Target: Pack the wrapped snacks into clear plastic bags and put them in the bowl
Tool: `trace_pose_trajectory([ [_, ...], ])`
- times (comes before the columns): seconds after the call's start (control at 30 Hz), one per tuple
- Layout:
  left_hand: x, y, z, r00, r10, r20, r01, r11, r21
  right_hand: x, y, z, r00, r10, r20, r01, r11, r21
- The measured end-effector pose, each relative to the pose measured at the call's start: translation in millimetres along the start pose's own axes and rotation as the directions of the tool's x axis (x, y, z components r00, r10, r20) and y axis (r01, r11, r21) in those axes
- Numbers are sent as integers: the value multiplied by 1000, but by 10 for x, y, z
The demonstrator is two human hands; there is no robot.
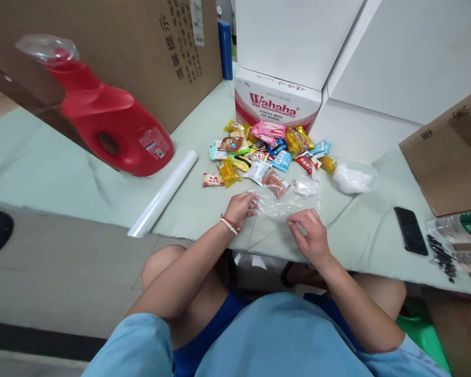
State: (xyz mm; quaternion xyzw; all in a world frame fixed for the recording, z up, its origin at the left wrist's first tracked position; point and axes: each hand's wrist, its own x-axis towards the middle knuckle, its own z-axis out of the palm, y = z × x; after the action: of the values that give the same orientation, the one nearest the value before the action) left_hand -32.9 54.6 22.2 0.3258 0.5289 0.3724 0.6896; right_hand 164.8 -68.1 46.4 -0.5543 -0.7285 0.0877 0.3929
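Note:
A clear plastic bag (275,207) is stretched between my two hands over the front of the table. My left hand (240,208), with bracelets at the wrist, is closed on the bag's left end, where a small reddish piece shows by the fingertips. At the bag's lower right edge, my right hand (308,234) pinches the film between thumb and fingers. Just beyond lies a pile of wrapped snacks (259,157) in many colours. A brown packet (277,183) and a crumpled clear wrapper (306,185) lie closest to the bag.
Left of the pile are a white roll (163,195) and a red jug (118,125). A Wahaha carton (277,99) stands behind. To the right are a white plastic bag (353,177), a phone (411,230), bottles (455,230) and a cardboard box (447,146).

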Motion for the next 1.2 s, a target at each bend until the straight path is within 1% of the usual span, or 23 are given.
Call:
trace_pose_trajectory([
  [0.03, 13, 20, -14, 1000, 2, -10, -2, 1000, 9, -49, -40, 2, 994, -105, 19, 105, 994, -25],
  [0.1, 51, 66, -51, 1000, -3, -24, 4, 1000, 16, -168, -106, 19, 957, -277, 87, 282, 957, -61],
  [0.17, 101, 125, -101, 999, -36, -34, 37, 999, 5, -290, -146, 70, 913, -370, 169, 387, 919, -78],
  [0.23, 153, 193, -156, 996, -85, -31, 85, 996, -15, -393, -165, 157, 881, -404, 247, 437, 895, -91],
  [0.33, 201, 280, -217, 991, -135, -17, 134, 990, -38, -477, -180, 318, 854, -376, 359, 447, 884, -138],
  [0.43, 177, 292, -216, 991, -132, -27, 127, 981, -146, -465, -230, 454, 833, -288, 473, 423, 882, -207],
  [0.47, 151, 276, -199, 993, -112, -46, 102, 976, -192, -443, -258, 489, 821, -254, 511, 414, 882, -226],
  [0.53, 78, 220, -149, 992, -33, -118, 4, 970, -242, -384, -325, 541, 789, -190, 584, 399, 882, -251],
  [0.6, -6, 157, -88, 978, 87, -188, -123, 974, -192, -321, -395, 578, 757, -129, 641, 379, 885, -269],
  [0.63, -43, 132, -60, 968, 146, -202, -178, 973, -148, -293, -427, 591, 745, -99, 660, 365, 888, -279],
  [0.67, -71, 115, -37, 961, 193, -200, -218, 970, -109, -269, -455, 601, 735, -74, 674, 353, 890, -288],
  [0.73, -87, 115, -16, 953, 247, -173, -263, 962, -75, -242, -495, 610, 720, -41, 693, 339, 892, -298],
  [0.77, -71, 132, -20, 951, 259, -169, -275, 959, -75, -241, -507, 610, 714, -35, 699, 337, 892, -300],
  [0.83, 3, 185, -56, 945, 259, -199, -277, 958, -69, -260, -522, 601, 713, -49, 700, 351, 889, -295],
  [0.93, 158, 258, -129, 953, 196, -233, -209, 977, -31, -331, -525, 585, 733, -152, 663, 400, 885, -239],
  [1.0, 246, 270, -155, 968, 151, -198, -154, 988, -2, -383, -514, 589, 745, -264, 612, 437, 887, -150],
  [1.07, 301, 255, -156, 983, 120, -140, -118, 993, 20, -419, -488, 614, 747, -362, 557, 467, 883, -52],
  [1.13, 319, 229, -145, 984, 127, -124, -124, 992, 38, -430, -453, 660, 738, -418, 530, 483, 875, 18],
  [1.17, 310, 214, -139, 977, 159, -146, -154, 987, 47, -424, -435, 690, 730, -428, 533, 485, 874, 37],
  [1.2, 288, 197, -134, 959, 215, -183, -207, 976, 61, -410, -418, 725, 722, -429, 543, 483, 874, 49],
])
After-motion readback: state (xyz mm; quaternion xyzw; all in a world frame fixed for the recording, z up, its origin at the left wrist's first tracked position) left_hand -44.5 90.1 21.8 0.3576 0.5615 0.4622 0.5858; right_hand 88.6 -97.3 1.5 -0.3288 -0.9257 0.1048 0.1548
